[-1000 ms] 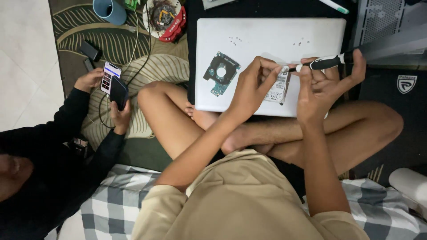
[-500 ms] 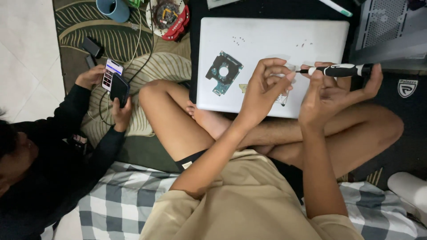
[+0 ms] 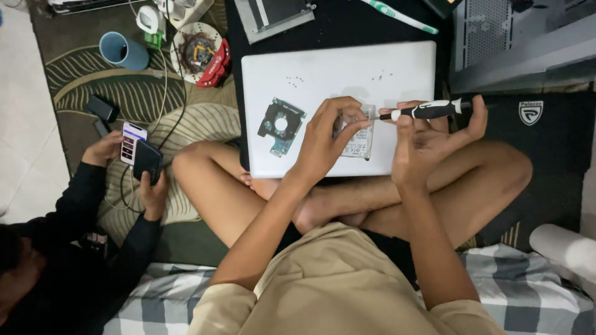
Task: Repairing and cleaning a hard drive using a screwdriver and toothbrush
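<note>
L hand point(image 3: 326, 133) pinches the drive point(image 3: 359, 138) on the white laptop point(image 3: 323, 74). R hand point(image 3: 428, 133) is closed round the screwdriver point(image 3: 425, 111), lying sideways, tip pointing left at the drive.

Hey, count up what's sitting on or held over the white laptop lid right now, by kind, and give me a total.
Hard drive, held in the left hand: 1
Green circuit board: 1
Black and white screwdriver, in the right hand: 1
Clusters of tiny screws on the laptop lid: 2
Total: 5
</note>
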